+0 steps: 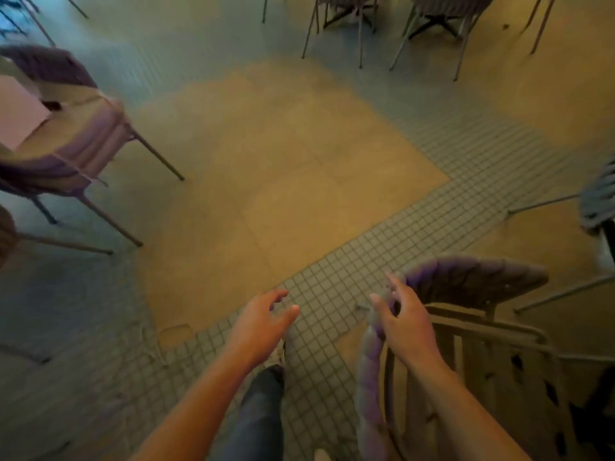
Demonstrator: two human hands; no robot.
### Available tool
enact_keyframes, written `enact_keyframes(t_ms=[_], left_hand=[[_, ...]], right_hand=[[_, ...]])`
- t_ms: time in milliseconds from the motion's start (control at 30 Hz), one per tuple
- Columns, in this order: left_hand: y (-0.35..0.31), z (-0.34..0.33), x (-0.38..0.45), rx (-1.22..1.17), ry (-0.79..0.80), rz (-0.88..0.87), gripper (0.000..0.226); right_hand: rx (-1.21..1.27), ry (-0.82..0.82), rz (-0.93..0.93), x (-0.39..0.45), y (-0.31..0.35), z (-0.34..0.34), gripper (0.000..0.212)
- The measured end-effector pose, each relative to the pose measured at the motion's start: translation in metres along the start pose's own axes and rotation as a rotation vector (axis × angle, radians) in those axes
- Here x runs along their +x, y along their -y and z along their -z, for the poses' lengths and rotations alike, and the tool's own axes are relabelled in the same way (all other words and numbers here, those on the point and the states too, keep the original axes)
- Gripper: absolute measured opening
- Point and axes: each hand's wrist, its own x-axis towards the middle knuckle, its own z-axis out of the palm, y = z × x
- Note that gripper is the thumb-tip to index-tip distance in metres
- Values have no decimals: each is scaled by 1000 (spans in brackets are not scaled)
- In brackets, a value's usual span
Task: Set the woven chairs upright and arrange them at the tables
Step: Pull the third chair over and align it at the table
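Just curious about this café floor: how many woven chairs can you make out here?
At least 5: one by the right hand, bottom right; one at left; one cut off at the right edge; two at the top. Blurred edges may hide more.

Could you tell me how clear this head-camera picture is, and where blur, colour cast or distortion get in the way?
Head view: soft overall, dim warm yellowish light with a bluish cast at left; the woven chair at left is motion-smeared; the left hand and right hand, both with spread fingers, and the nearby woven chair are slightly blurred; wide-angle bending fans the chair legs outward along the top edge.
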Motion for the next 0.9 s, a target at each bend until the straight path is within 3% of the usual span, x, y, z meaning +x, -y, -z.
enact_keyframes(t_ms=[233,400,500,700,900], left_hand=[[-53,75,209,213,76,-136,57],[-130,113,321,270,184,-210,50],[-180,107,401,358,258,-322,47],[-297,92,560,803,346,-527,49],[-441,60,659,775,389,-706,47]], right_hand=[[-78,-61,-178,156,39,-32,60],[-29,-122,-314,242,75,-14,63],[-6,-184,-396,306,72,8,63],[80,-101,-610,438,53,66,63],[115,-285,-688,533,62,147,62]])
